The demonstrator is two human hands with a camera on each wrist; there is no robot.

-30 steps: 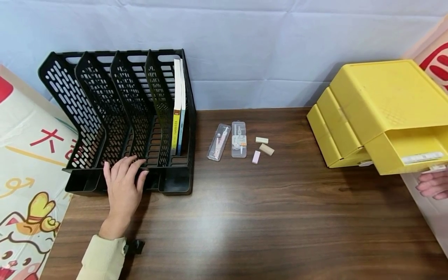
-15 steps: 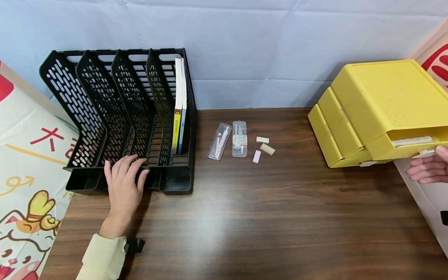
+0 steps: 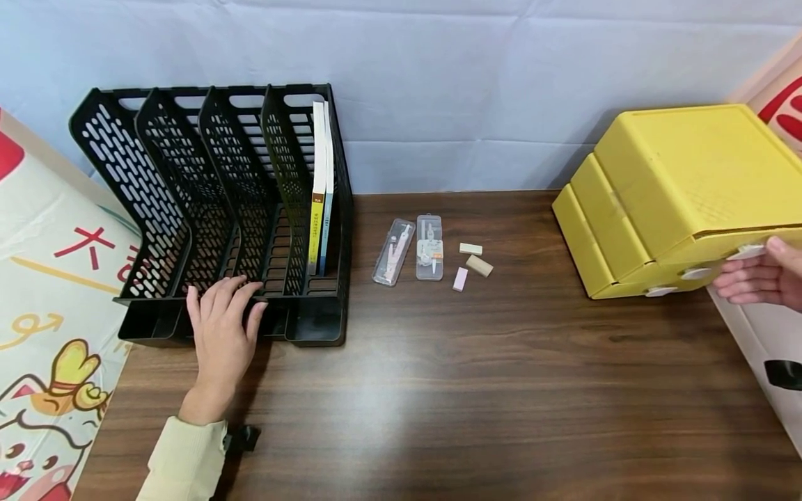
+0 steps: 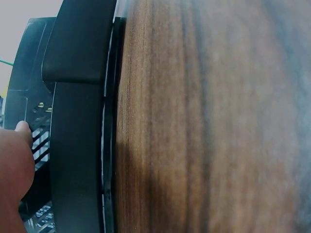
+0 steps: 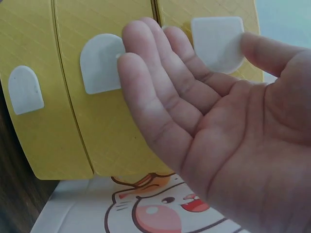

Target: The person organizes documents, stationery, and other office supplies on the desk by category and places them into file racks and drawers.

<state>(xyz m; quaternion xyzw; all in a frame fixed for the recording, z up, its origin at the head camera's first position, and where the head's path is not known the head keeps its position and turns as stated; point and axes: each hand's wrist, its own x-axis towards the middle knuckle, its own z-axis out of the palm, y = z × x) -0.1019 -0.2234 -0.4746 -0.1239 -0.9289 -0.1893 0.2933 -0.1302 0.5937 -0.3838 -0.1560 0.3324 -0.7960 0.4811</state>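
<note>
My left hand (image 3: 223,330) rests on the front edge of a black desktop file rack (image 3: 338,306), its fingers reaching over the lip. In the left wrist view the thumb (image 4: 23,133) lies against the black plastic. At the right stands a yellow drawer unit (image 3: 708,174) with white tab handles. My right hand (image 3: 761,278) is at the top drawer, pinching its handle (image 5: 218,43) between thumb and index finger. The other fingers lie nearly straight below, in front of the middle drawer's handle (image 5: 99,63). All the drawers look pushed in.
Two books (image 3: 318,188) stand in the rack's right slot. On the wooden table (image 3: 438,390) lie two clear cases (image 3: 393,252) with compass sets, a white eraser (image 3: 470,248), a beige one (image 3: 479,266) and a pink one (image 3: 460,280).
The top yellow drawer, pulled out earlier with a white item inside, has slid in and is now closed. My right hand moved left and inward with its handle. My left hand stayed put.
</note>
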